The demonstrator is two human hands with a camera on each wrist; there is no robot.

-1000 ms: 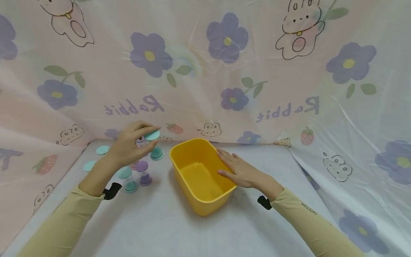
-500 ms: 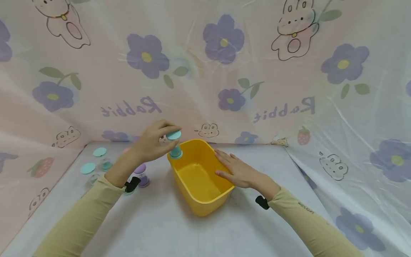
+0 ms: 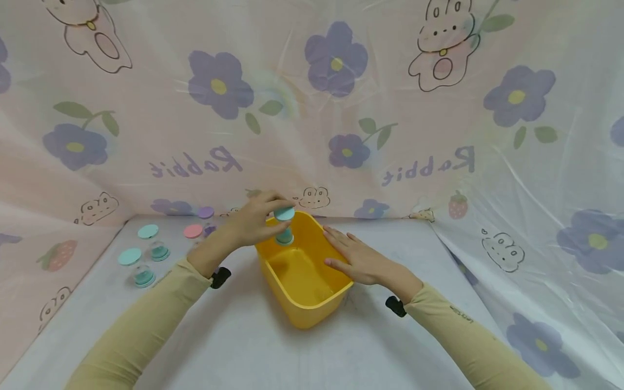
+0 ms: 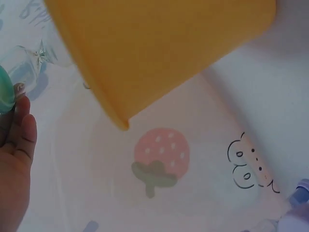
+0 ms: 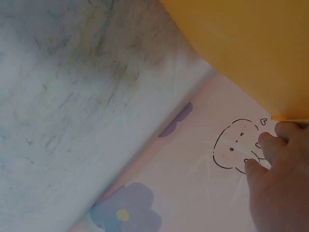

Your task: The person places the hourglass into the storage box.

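Note:
My left hand (image 3: pixel 255 219) pinches a teal sand timer (image 3: pixel 284 213) by its top cap. The timer hangs upright over the far left part of a yellow bin (image 3: pixel 307 318), its base below rim height. In the left wrist view the timer's clear glass waist (image 4: pixel 39 55) shows beside the tilted-looking bin wall (image 4: pixel 159 53). On the bin's right rim rests my right hand (image 3: pixel 358 258), with its fingers extended over the edge. The right wrist view has those fingers (image 5: pixel 270 145) at the bin's rim.
Left of the bin stand more sand timers: a rear teal one (image 3: pixel 158 251), a front teal one (image 3: pixel 143 276), a pink-capped one (image 3: pixel 193 231) and a purple-capped one (image 3: pixel 206 212). My left forearm covers part of that area. A printed curtain (image 3: pixel 312 119) hangs behind the white table.
My left hand has carried the teal sand timer rightward from the group at the left to above the bin's inside. My right hand stays on the rim.

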